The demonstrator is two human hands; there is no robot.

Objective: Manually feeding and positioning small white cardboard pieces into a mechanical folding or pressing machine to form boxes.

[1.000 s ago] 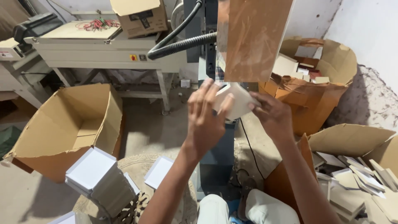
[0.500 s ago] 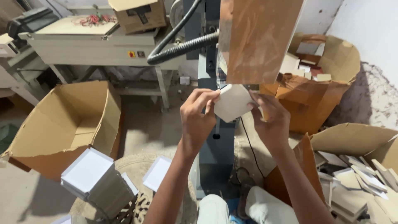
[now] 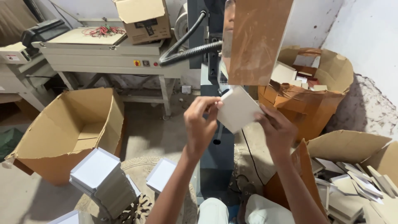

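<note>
Both hands hold a pale square card point(image 3: 238, 108) up in front of a dark upright machine point(image 3: 213, 137), just below a brown panel point(image 3: 259, 39) fixed to it. The left hand point(image 3: 200, 128) pinches the card's left corner between thumb and fingers point(image 3: 207, 103); the right hand point(image 3: 278, 130) grips its lower right edge, thumb against the face, the other fingers hidden behind it. Low at the left, a stack of white-topped squares point(image 3: 101, 182) stands beside an open cardboard box point(image 3: 70, 132) on the floor. At the right, another box point(image 3: 352, 174) holds loose cards, and a crumpled brown bin point(image 3: 306, 108) sits behind the hands. A grey worktop point(image 3: 103, 47) with a small carton point(image 3: 143, 20) stands at the back left.
</note>
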